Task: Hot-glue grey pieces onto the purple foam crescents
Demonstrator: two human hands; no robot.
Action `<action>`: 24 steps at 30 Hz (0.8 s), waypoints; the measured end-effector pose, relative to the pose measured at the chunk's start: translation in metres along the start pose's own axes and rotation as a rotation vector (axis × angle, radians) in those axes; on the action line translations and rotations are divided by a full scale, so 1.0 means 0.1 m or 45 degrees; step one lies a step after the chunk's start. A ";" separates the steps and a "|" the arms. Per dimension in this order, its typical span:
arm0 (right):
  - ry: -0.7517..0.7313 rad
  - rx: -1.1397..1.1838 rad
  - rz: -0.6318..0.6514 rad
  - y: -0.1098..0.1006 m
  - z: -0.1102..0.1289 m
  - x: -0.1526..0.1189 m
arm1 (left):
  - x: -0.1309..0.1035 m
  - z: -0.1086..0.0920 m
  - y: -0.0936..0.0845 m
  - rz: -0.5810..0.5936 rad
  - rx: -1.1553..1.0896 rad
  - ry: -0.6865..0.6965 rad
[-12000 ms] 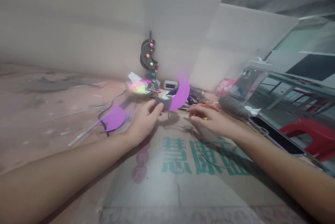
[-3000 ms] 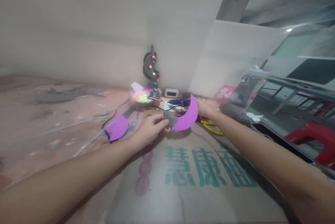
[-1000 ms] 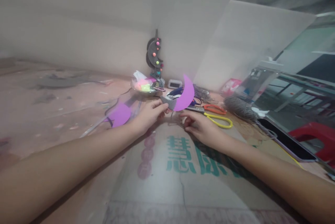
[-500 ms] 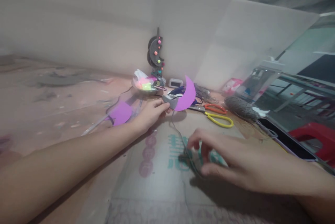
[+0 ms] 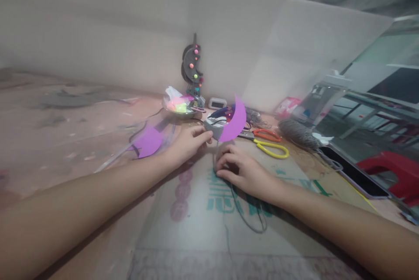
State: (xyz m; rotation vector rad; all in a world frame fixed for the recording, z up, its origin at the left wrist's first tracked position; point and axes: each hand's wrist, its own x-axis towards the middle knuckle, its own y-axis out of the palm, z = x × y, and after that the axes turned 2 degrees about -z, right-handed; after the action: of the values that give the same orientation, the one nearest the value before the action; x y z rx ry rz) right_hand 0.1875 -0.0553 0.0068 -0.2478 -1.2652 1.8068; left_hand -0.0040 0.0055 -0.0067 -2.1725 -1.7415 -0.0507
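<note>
The left hand [image 5: 193, 144] had hardly stirred since half a second earlier, its thumb and fingers pinching the grey end of the purple crescent [image 5: 236, 122], which stood in the air, tip upward, over the far edge of the printed cardboard [image 5: 157, 227].

The right hand [image 5: 244, 171] was what had changed. Half a second before, it had been nearer the person, fingers parted, with the grey strand [image 5: 252, 229] running down to it; now it was just below the crescent, thumb and fingertips drawn together on that strand. The yarn's slack had come to show in a loop on the cardboard, in front of the hand.

The scissors [image 5: 250, 136] lay beyond that hand as before, and the ball of yarn [image 5: 298, 134] and the other purple piece [image 5: 150, 142] kept their places on the surface.
</note>
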 end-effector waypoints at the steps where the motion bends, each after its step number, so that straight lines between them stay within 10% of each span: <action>1: -0.006 0.030 0.000 -0.01 0.03 -0.02 | 0.00 0.00 0.00 0.007 0.018 0.007; 14: 0.279 0.501 -0.189 -0.05 -0.03 -0.09 | -0.04 -0.04 -0.01 0.048 0.071 -0.030; 20: 0.190 0.090 -0.369 -0.08 -0.12 -0.04 | -0.03 0.00 0.00 0.011 -0.012 -0.057; 24: 0.071 -0.002 -0.207 -0.06 -0.12 0.02 | -0.01 0.00 -0.01 -0.013 0.004 0.025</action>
State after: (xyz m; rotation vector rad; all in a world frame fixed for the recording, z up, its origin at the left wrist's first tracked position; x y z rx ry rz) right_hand 0.1974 -0.0456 0.0070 -0.1896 -1.2120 1.6499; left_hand -0.0046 0.0046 -0.0064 -2.1534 -1.7406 -0.0718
